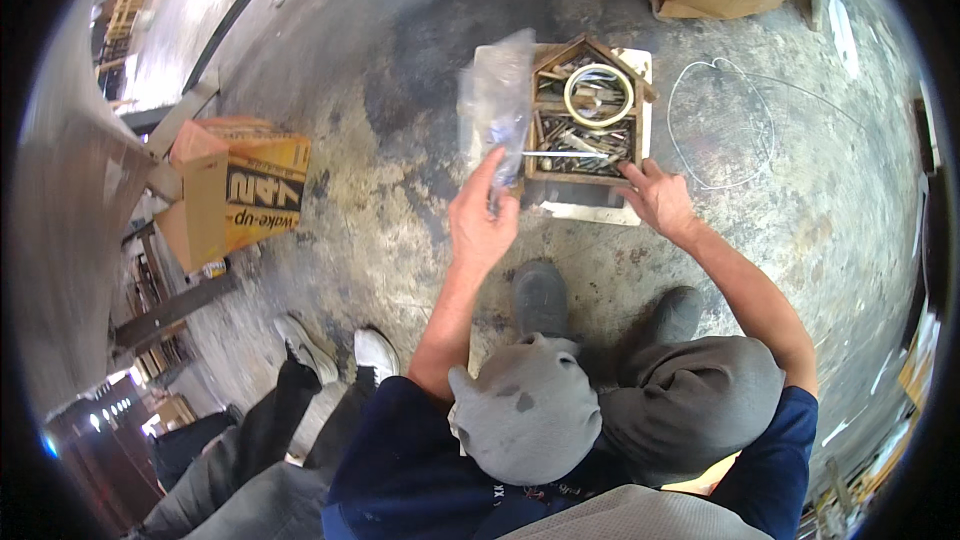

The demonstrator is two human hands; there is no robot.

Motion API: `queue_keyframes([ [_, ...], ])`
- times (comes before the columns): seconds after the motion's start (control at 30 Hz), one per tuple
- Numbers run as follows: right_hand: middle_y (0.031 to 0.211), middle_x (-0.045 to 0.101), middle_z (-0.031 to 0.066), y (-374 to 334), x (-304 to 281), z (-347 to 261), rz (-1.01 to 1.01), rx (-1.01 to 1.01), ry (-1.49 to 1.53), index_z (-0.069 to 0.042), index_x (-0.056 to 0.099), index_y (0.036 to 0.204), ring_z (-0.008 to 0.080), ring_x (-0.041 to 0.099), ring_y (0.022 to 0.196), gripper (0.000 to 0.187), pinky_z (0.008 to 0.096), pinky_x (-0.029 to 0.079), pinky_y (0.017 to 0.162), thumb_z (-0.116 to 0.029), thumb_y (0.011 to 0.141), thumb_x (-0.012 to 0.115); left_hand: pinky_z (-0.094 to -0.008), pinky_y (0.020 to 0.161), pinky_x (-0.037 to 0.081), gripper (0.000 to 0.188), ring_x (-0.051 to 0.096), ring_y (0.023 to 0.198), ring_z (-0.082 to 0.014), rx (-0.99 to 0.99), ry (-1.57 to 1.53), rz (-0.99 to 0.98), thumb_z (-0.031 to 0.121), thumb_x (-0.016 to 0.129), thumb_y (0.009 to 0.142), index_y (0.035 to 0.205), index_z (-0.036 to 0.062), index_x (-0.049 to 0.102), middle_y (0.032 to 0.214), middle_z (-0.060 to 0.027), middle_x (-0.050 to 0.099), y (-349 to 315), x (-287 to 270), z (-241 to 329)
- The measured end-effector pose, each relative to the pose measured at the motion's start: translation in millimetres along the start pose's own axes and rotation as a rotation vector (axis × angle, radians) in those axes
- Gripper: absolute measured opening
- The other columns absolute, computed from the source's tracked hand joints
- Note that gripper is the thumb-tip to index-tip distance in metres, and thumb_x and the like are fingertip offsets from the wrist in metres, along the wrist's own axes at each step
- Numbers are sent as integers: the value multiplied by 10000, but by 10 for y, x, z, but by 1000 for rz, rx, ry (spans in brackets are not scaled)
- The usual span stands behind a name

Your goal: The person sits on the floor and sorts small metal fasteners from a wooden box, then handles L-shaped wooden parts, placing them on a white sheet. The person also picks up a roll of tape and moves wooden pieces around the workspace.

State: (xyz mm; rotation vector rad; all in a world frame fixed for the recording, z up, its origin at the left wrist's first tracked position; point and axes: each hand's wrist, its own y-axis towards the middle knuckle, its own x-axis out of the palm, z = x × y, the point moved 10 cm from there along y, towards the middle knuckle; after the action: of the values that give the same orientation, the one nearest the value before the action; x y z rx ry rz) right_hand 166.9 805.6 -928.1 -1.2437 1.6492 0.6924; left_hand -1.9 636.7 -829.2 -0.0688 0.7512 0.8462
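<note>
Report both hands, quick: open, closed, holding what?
Left hand: closed on the clear plastic bag.
Right hand: fingers at the near right corner of the wooden tray; can't tell if they grip anything.

Bag (503, 80): glossy plas.; tray (575, 179): matt wd.

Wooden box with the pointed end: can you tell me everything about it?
The wooden box is brown and open-topped, with a pointed far end. A crosspiece divides it into compartments full of jumbled small pieces, some metallic-looking. A cream ring lies over the far part; a thin pale rod crosses the near part, reaching the left side. The box lies flat on a whitish panel. The right hand is at its near right corner; exact contact is unclear.
</note>
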Motion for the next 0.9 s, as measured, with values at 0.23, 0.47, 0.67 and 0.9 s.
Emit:
queue_keyframes([
  [0.23,812,580,136,221,48,19,64,68,138,-80,536,919,333,641,650,272,439,511,516,-312,861,666,-332,676,522,454,648,707,-225,120,54,-122,55,587,836,1289,30,563,976,-197,682,714,590,420],
  [0.47,849,643,184,1288,-14,48,196,58,214,-57,548,1006,353,671,704,292,459,530,598,-315,893,627,-342,639,517,399,657,665,-209,247,161,58,106,574,846,1232,13,605,777,-148,677,1559,310,830],
  [0.67,961,649,234,1951,-238,306,176,98,349,-67,479,1257,395,658,870,423,490,524,736,-297,920,590,-404,615,482,393,607,580,-294,384,290,182,134,561,834,1195,-11,611,648,-156,621,2130,393,1381],
  [0.9,1087,613,233,475,-263,651,115,173,472,-55,437,1336,406,633,912,489,479,512,782,-297,934,578,-411,621,493,346,641,603,-283,396,123,353,122,559,816,1108,-53,624,629,-169,623,2584,1031,1408],
])
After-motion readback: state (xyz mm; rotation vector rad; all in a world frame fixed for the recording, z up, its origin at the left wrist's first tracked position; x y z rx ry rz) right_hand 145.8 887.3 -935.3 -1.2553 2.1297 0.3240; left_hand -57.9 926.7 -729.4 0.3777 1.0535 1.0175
